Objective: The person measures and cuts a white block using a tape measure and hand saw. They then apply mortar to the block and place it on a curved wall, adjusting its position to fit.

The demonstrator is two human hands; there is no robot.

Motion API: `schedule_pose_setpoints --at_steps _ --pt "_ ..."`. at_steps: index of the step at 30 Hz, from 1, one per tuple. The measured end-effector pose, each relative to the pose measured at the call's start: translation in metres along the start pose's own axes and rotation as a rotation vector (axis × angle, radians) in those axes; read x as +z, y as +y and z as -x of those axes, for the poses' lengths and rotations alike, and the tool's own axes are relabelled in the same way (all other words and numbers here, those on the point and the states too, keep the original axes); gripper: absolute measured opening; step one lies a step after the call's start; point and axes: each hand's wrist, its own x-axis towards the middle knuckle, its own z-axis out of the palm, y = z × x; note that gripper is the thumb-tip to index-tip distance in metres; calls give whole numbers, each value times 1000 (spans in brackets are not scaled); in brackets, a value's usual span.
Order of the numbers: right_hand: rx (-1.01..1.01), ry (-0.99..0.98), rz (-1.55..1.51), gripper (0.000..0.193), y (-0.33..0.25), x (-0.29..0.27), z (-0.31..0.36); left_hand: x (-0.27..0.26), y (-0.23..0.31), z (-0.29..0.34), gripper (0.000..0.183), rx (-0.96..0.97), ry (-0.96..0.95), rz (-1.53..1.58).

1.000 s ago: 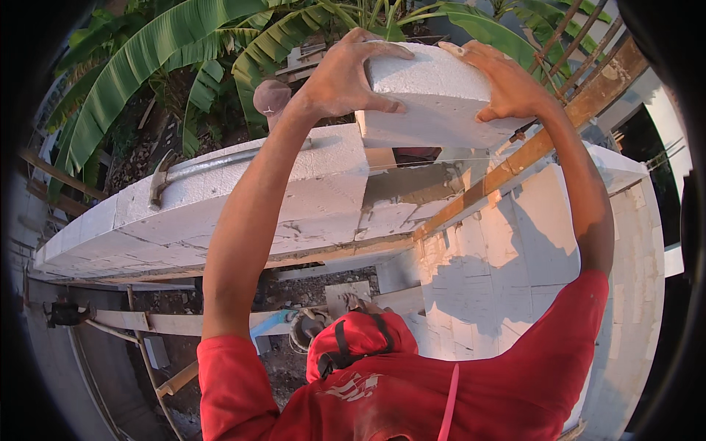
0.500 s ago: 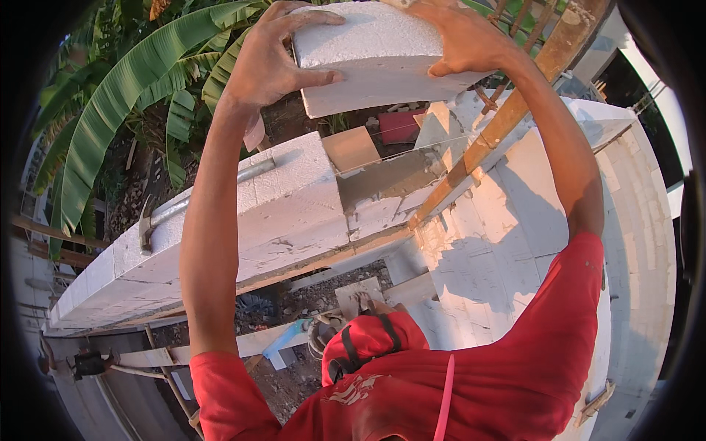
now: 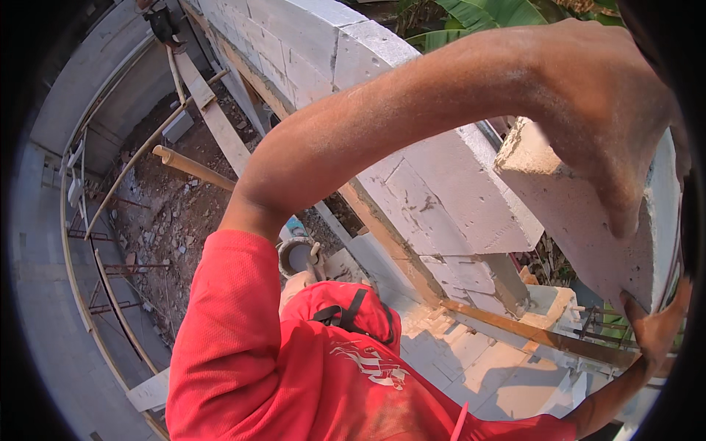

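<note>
A pale lightweight concrete block [image 3: 566,213] is held up at the right side of the view, tilted. My left hand [image 3: 607,121] is closed over its upper edge, with the thumb down along the face; the other fingers are hidden. Against the block's lower edge at the far right, my right hand [image 3: 658,323] grips it, partly cut off by the dark rim. The wall of white blocks [image 3: 448,198] runs beside it, with a lower stretch at its near end. My left forearm crosses in front of the wall.
An orange-brown timber [image 3: 544,334] slants past the wall's end, close to thin steel bars [image 3: 610,327]. Below are a bucket [image 3: 296,256], a long plank [image 3: 220,132] and rubble ground [image 3: 158,257]. Another person [image 3: 163,26] stands far off at upper left. Banana leaves [image 3: 500,15] hang beyond the wall.
The view has swung round, so the block and both hands now sit at the right instead of the top middle. Both hands still hold the block. The hammer on the wall is mostly hidden now.
</note>
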Motion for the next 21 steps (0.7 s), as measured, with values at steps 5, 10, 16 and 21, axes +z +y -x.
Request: schedule_pose_setpoints --at_steps 5,10,16,21 --pt "-131 -119 -173 106 -100 77 -29 -102 79 110 62 -276 -12 -89" --pt "-487 -207 -191 104 -212 188 -37 -155 185 264 75 -733 -144 -222" --pt "-962 -421 -330 100 -345 344 -16 -141 349 441 85 -1333 68 -400" --pt "-1369 -594 -445 99 -467 482 39 -86 468 545 98 -1955 104 -669"
